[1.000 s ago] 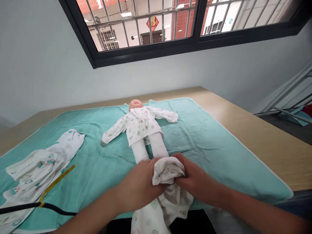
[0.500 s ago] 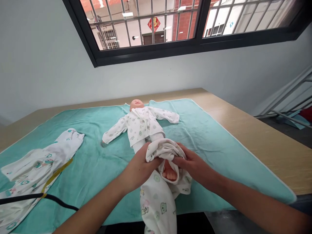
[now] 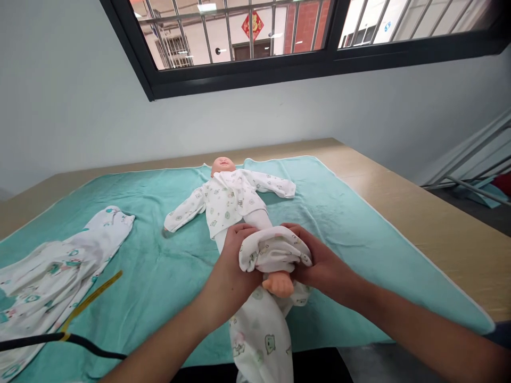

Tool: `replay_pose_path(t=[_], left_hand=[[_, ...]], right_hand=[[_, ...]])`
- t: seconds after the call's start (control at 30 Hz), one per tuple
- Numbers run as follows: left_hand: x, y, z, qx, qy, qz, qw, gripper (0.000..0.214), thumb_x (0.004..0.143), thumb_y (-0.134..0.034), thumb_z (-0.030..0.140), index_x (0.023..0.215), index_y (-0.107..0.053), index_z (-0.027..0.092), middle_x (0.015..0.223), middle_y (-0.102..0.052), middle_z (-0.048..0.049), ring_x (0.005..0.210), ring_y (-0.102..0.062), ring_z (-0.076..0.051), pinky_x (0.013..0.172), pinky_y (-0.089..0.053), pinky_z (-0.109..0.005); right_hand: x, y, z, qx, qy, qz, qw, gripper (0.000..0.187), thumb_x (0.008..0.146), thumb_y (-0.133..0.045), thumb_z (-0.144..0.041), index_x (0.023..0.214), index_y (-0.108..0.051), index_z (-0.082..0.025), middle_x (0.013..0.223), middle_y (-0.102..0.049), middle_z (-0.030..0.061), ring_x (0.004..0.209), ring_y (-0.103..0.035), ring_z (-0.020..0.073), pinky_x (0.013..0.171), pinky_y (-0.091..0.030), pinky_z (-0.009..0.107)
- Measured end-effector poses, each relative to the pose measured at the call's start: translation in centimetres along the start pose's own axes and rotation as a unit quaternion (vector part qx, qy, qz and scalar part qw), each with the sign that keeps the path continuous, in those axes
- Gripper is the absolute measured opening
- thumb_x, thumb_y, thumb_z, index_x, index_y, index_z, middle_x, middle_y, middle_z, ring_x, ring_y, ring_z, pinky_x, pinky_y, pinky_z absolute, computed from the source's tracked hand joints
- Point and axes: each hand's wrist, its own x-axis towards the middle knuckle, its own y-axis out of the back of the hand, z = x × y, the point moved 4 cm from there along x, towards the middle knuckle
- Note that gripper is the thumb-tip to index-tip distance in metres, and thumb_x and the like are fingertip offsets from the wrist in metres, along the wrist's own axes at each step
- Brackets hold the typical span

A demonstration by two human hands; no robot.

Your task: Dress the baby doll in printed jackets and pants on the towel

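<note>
White printed cloth [image 3: 275, 250], bunched; left hand [image 3: 235, 263] and right hand [image 3: 321, 263] pinch its sides. Doll foot [image 3: 279, 285] protrudes between their fingers. Even two-sided tension should prevent snagging.

Left hand [image 3: 236, 268], one; right hand [image 3: 319, 261], one: two hands.
Doll [image 3: 223, 164]: one. Bare foot [image 3: 281, 285] showing: one.
Printed jacket [image 3: 229, 201] on it: one, two sleeves [image 3: 272, 183].
Bunched garment [image 3: 261, 338] between the hands: one.
Loose garment [image 3: 69, 260], left side: probably one, though the folds and cut-off edge leave the count unsure.
Yellow strip [image 3: 96, 294]: one. Black cable [image 3: 32, 341]: one.
Teal towel [image 3: 339, 234]: one. Table [image 3: 399, 207]: one.
Window [image 3: 239, 82]: one, two panes [image 3: 235, 33] in view. Red diamond ornament [image 3: 252, 25] beyond the glass: one.
</note>
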Motion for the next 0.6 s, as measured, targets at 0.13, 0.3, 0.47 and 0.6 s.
replay_pose_path(t=[0.13, 0.3, 0.47, 0.6], left_hand=[[0.8, 0.3, 0.7, -0.02, 0.027, -0.022, 0.999, 0.035, 0.074, -0.065, 0.012, 0.106, -0.068, 0.025, 0.113, -0.066, -0.0025, 0.099, -0.063, -0.022, 0.085, -0.05, -0.032], [1.8, 1.3, 0.4, -0.114, 0.083, -0.071, 0.987, 0.036, 0.068, -0.075, 0.02, 0.104, -0.07, 0.021, 0.101, -0.072, -0.0028, 0.099, -0.064, -0.027, 0.082, -0.05, -0.034], [2.3, 1.4, -0.5, -0.235, 0.128, -0.101, 0.958, 0.041, 0.079, -0.066, 0.027, 0.118, -0.061, 0.018, 0.106, -0.071, -0.007, 0.098, -0.065, -0.027, 0.084, -0.051, -0.037], [3.2, 1.5, -0.5, -0.03, 0.055, -0.037, 0.997, 0.027, 0.08, -0.061, 0.025, 0.106, -0.065, 0.02, 0.105, -0.07, -0.0038, 0.1, -0.062, -0.025, 0.089, -0.048, -0.037]], right_hand=[[1.3, 0.6, 1.0, 0.024, -0.033, -0.007, 0.999, 0.046, 0.075, -0.07, -0.015, 0.119, -0.061, -0.027, 0.114, -0.064, 0.0019, 0.101, -0.061, 0.0229, 0.083, -0.051, 0.034], [2.9, 2.2, 2.0, 0.118, -0.1, -0.029, 0.988, 0.052, 0.07, -0.07, -0.013, 0.12, -0.062, -0.023, 0.107, -0.067, 0.0042, 0.092, -0.063, 0.0223, 0.075, -0.051, 0.031], [4.0, 2.9, 1.5, 0.16, -0.134, -0.102, 0.973, 0.037, 0.087, -0.062, -0.042, 0.119, -0.062, -0.022, 0.109, -0.066, 0.0068, 0.097, -0.062, 0.0238, 0.08, -0.051, 0.034], [5.1, 2.9, 2.4, 0.013, -0.123, -0.077, 0.989, 0.04, 0.085, -0.063, -0.055, 0.103, -0.063, -0.019, 0.097, -0.065, 0.004, 0.087, -0.06, 0.0205, 0.073, -0.049, 0.031]])
